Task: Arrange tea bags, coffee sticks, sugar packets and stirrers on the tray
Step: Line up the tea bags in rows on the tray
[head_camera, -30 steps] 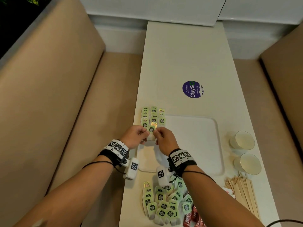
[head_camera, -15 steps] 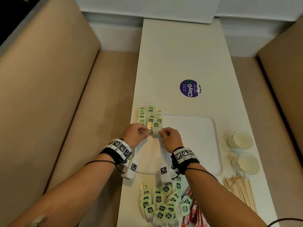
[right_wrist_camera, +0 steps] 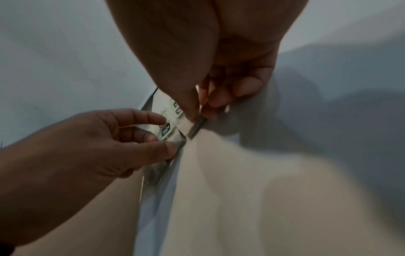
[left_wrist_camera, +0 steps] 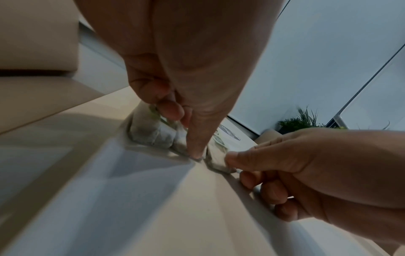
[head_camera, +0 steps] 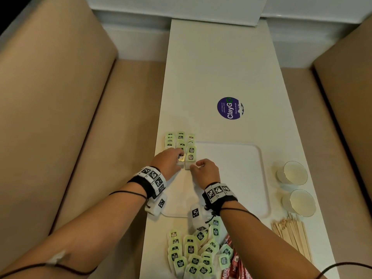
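Several green-tagged tea bags (head_camera: 180, 142) lie in three rows at the far left corner of the white tray (head_camera: 231, 178). My left hand (head_camera: 179, 158) pinches the nearest tea bag of the middle row (right_wrist_camera: 181, 142), thumb pressed down on it. Just to its right, my right hand (head_camera: 192, 166) pinches the near end of the neighbouring tea bag (head_camera: 188, 164), which lies at the front of the right row. A loose pile of tea bags (head_camera: 193, 256) sits near the table's front edge, with red coffee sticks (head_camera: 236, 264) beside it and wooden stirrers (head_camera: 291, 234) at the right.
Two paper cups (head_camera: 295, 172) (head_camera: 302, 202) stand right of the tray. A purple round sticker (head_camera: 230, 108) marks the table farther back. Beige bench seats (head_camera: 80, 137) flank the narrow white table (head_camera: 217, 63). Most of the tray's surface shows bare.
Both hands have gone down and slightly forward with the tea bag they held between them; it now lies at the front of the rows, and the hands have drawn a little apart.
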Motion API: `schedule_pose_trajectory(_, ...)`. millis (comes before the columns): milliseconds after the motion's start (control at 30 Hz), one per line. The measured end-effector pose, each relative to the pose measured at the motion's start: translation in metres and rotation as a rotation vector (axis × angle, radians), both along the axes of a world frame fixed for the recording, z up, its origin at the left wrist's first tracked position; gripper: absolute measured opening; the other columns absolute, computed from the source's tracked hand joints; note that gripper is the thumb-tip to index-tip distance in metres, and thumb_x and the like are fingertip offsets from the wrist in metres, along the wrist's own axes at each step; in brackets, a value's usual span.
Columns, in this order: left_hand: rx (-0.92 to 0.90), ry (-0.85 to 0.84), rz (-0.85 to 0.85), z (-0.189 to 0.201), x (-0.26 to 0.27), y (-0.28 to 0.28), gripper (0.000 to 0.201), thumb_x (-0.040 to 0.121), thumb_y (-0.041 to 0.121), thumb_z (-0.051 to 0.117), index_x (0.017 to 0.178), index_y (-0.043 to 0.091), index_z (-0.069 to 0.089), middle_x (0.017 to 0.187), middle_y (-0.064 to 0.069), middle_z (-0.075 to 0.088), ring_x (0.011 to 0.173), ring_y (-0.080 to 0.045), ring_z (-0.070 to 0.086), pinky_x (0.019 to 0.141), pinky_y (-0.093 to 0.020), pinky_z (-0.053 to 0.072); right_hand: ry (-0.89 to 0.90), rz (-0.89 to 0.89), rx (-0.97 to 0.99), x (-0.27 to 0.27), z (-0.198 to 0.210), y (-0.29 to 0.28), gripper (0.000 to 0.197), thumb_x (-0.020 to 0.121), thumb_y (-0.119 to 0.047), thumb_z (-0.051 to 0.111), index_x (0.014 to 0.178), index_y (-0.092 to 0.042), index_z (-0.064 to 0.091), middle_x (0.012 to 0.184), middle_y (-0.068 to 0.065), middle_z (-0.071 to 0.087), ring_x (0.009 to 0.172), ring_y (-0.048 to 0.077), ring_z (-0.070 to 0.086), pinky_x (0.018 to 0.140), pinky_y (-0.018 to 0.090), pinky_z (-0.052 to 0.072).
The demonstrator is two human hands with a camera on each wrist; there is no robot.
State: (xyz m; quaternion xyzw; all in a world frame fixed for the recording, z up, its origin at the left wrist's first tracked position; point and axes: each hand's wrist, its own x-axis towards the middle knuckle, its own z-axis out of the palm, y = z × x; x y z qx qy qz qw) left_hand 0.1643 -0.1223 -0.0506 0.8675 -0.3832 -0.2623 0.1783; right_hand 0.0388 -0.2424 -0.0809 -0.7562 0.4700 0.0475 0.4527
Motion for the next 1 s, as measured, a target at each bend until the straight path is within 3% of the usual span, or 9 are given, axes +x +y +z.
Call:
schedule_pose_trajectory(200, 0.021, -0.018, -0.003, -0.001, 0.002, -0.005, 0.035, 0.087, 0.022, 0.072, 0.120, 0.022, 0.060, 0.092, 0.004, 0.058, 0.083, -0.021, 0.058, 0.071, -0.034, 0.050, -0.014, -0.003, -0.017, 0.006, 0.001, 0.001, 0.028, 0.087, -0.032, 0.069, 0.109, -0.018, 0.058, 0.102, 0.004, 0.069, 0.091, 0.023, 0.065, 0.081, 0.037, 0.054)
schedule_pose_trajectory(367, -0.009, 0.014, 0.033, -0.001, 0.003, -0.004, 0.035, 0.085, 0.022, 0.073, 0.118, 0.021, 0.061, 0.088, 0.006, 0.057, 0.085, -0.021, 0.060, 0.070, -0.034, 0.048, -0.025, 0.022, -0.022, 0.008, 0.001, -0.003, 0.030, 0.089, -0.032, 0.068, 0.113, -0.016, 0.057, 0.104, 0.006, 0.070, 0.094, 0.025, 0.066, 0.081, 0.037, 0.054)
schedule_pose_trajectory(500, -0.070, 0.033, 0.164, -0.004, 0.011, 0.010, 0.044, 0.083, 0.026, 0.079, 0.122, 0.022, 0.058, 0.088, 0.009, 0.052, 0.078, -0.014, 0.053, 0.068, -0.028, 0.041, -0.064, 0.080, -0.044, 0.010, 0.004, -0.008, 0.039, 0.091, -0.032, 0.064, 0.128, -0.019, 0.060, 0.111, 0.005, 0.072, 0.102, 0.024, 0.066, 0.090, 0.038, 0.054)
schedule_pose_trajectory(633, -0.047, 0.071, 0.311, -0.006, 0.015, 0.024, 0.054, 0.086, 0.030, 0.077, 0.132, 0.020, 0.048, 0.083, 0.007, 0.052, 0.077, -0.022, 0.056, 0.070, -0.033, 0.049, -0.092, 0.198, -0.083, 0.015, 0.008, -0.008, 0.023, 0.093, -0.026, 0.062, 0.115, -0.022, 0.069, 0.098, 0.001, 0.073, 0.089, 0.023, 0.065, 0.077, 0.032, 0.053)
schedule_pose_trajectory(700, -0.020, 0.087, 0.322, -0.008, 0.016, 0.026, 0.036, 0.089, 0.029, 0.072, 0.116, 0.020, 0.049, 0.080, 0.003, 0.052, 0.075, -0.025, 0.057, 0.065, -0.033, 0.047, -0.089, 0.216, -0.076, 0.018, 0.010, -0.008, 0.020, 0.094, -0.023, 0.061, 0.112, -0.021, 0.070, 0.099, 0.001, 0.074, 0.089, 0.022, 0.065, 0.077, 0.033, 0.054)
schedule_pose_trajectory(767, -0.011, 0.100, 0.328, -0.008, 0.016, 0.024, 0.023, 0.091, 0.025, 0.067, 0.097, 0.022, 0.046, 0.080, 0.002, 0.050, 0.067, -0.019, 0.050, 0.059, -0.031, 0.038, -0.078, 0.229, -0.075, 0.021, 0.011, -0.008, 0.022, 0.094, -0.024, 0.061, 0.114, -0.021, 0.070, 0.103, 0.001, 0.074, 0.093, 0.023, 0.066, 0.081, 0.035, 0.055)
schedule_pose_trajectory(833, -0.017, 0.117, 0.336, -0.008, 0.015, 0.021, 0.019, 0.093, 0.021, 0.064, 0.091, 0.024, 0.045, 0.078, 0.003, 0.047, 0.063, -0.013, 0.045, 0.058, -0.030, 0.035, -0.053, 0.241, -0.072, 0.022, 0.013, -0.011, 0.022, 0.094, -0.026, 0.062, 0.114, -0.020, 0.067, 0.105, 0.002, 0.073, 0.096, 0.024, 0.066, 0.084, 0.036, 0.055)
schedule_pose_trajectory(1000, -0.038, 0.109, 0.349, -0.009, 0.017, 0.017, 0.020, 0.092, 0.019, 0.064, 0.085, 0.025, 0.046, 0.077, 0.003, 0.049, 0.067, -0.018, 0.046, 0.063, -0.030, 0.037, 0.028, 0.316, -0.058, 0.025, 0.016, -0.020, 0.038, 0.078, -0.037, 0.069, 0.112, -0.026, 0.055, 0.101, -0.005, 0.069, 0.091, 0.021, 0.067, 0.082, 0.042, 0.058)
